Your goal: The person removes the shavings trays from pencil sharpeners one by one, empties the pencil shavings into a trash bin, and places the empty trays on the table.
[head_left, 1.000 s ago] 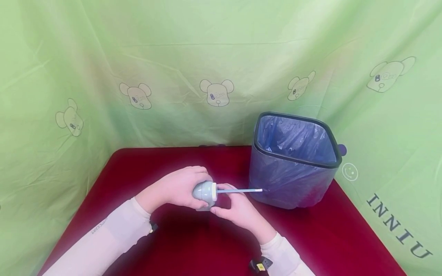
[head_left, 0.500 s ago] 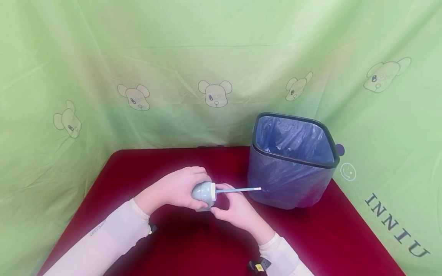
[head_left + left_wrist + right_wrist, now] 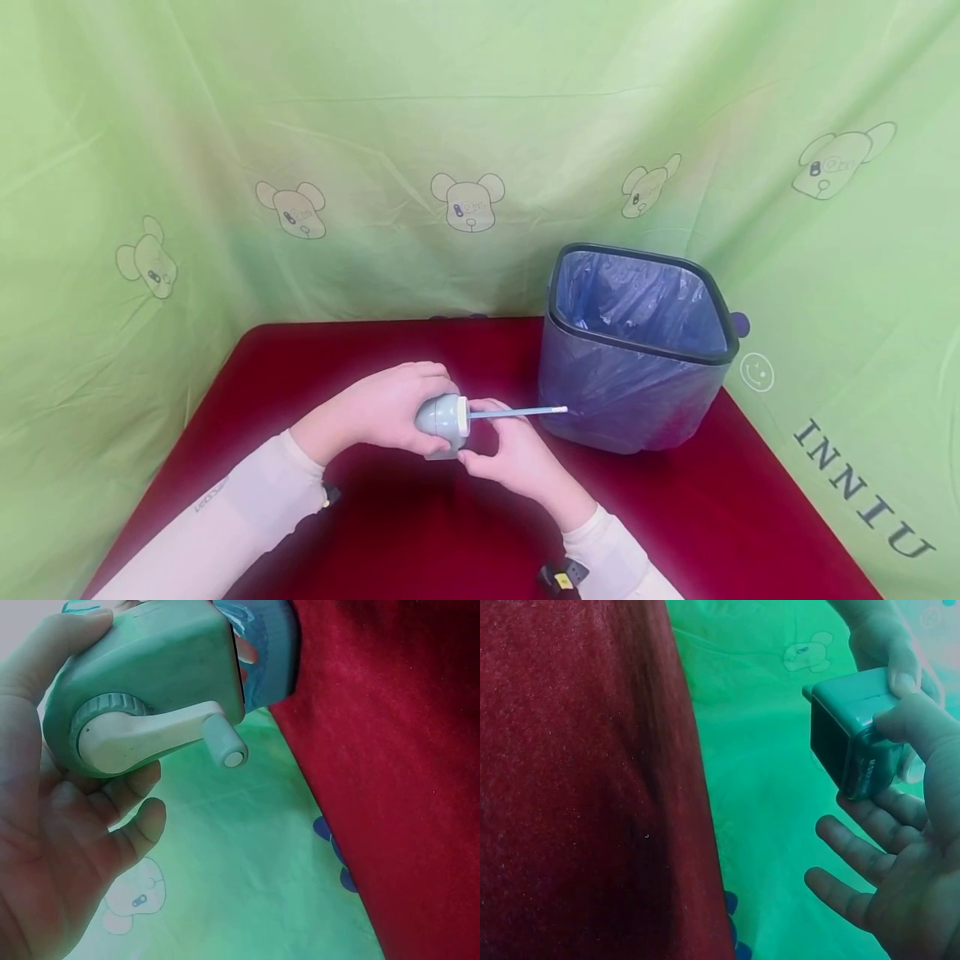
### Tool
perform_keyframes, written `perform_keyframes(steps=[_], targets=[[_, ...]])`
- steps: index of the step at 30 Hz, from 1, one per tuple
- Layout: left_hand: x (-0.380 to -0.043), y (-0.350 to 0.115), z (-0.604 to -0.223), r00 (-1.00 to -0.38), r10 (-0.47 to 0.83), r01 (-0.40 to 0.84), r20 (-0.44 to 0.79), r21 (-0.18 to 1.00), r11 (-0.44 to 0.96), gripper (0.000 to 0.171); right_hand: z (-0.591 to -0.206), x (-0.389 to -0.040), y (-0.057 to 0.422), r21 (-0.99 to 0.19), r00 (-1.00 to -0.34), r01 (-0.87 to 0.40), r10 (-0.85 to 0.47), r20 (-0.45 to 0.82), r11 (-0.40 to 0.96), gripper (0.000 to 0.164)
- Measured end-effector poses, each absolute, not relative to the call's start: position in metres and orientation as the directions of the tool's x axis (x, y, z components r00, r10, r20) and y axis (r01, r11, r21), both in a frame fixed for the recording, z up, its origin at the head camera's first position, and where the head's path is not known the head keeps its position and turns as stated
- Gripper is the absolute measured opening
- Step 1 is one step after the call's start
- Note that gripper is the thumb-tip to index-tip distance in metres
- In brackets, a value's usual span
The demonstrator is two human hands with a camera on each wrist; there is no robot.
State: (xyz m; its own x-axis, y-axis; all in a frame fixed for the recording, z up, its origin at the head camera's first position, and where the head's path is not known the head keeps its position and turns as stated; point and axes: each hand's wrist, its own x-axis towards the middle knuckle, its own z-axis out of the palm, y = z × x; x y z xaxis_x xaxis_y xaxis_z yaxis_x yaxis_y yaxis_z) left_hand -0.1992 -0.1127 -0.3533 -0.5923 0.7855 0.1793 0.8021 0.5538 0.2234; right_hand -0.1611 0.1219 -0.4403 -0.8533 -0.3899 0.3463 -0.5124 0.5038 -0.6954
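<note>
In the head view my left hand [image 3: 393, 408] grips a grey-green pencil sharpener [image 3: 444, 417] on its side above the red table. A blue pencil [image 3: 525, 412] sticks out to the right from the sharpener's pale front, its white end outermost. My right hand [image 3: 517, 457] pinches the front end between thumb and fingers, close around where the pencil goes in. In the left wrist view a cream crank [image 3: 161, 731] with a grey-green knob sits on the sharpener's back. The right wrist view shows a dark face [image 3: 829, 746] on the sharpener, with my lower fingers spread apart.
A bin [image 3: 630, 392] with a dark rim and a bluish liner stands at the table's right rear, just beyond the pencil's end. The red-covered table [image 3: 360, 533] lies below both hands. Green printed curtains [image 3: 375, 125] enclose the back and sides.
</note>
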Motion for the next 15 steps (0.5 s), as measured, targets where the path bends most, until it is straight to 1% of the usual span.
perform_keyframes(steps=[15], targets=[[-0.2004, -0.1127, -0.3539, -0.583, 0.792, 0.809, 0.182, 0.215, 0.546, 0.048, -0.4421, -0.1608, 0.1224, -0.692, -0.859, -0.506, -0.373, 0.350, 0.516, 0.060]])
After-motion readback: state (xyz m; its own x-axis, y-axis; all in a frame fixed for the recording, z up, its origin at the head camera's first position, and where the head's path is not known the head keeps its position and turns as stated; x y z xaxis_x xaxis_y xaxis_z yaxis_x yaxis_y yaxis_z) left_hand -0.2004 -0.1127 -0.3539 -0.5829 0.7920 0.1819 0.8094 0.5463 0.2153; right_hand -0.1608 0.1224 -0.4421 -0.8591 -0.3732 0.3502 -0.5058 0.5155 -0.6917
